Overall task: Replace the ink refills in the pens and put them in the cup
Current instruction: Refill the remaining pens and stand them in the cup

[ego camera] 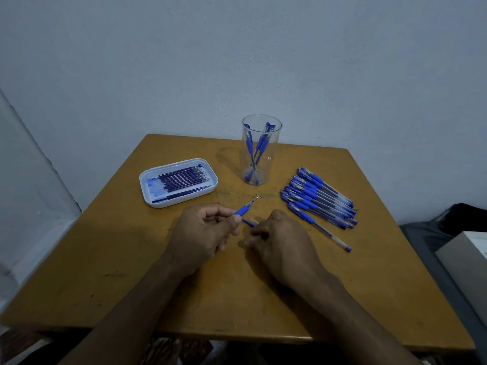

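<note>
No writing can be read anywhere: the pens (319,197) at two o'clock on the surface (184,299) carry small barrel markings (too small and blurred to make out).

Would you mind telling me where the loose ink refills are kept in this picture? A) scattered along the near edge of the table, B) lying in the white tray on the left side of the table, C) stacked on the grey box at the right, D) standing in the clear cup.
B: the refills lie side by side in the white tray, left of the clear cup, which holds capped pens.
</note>
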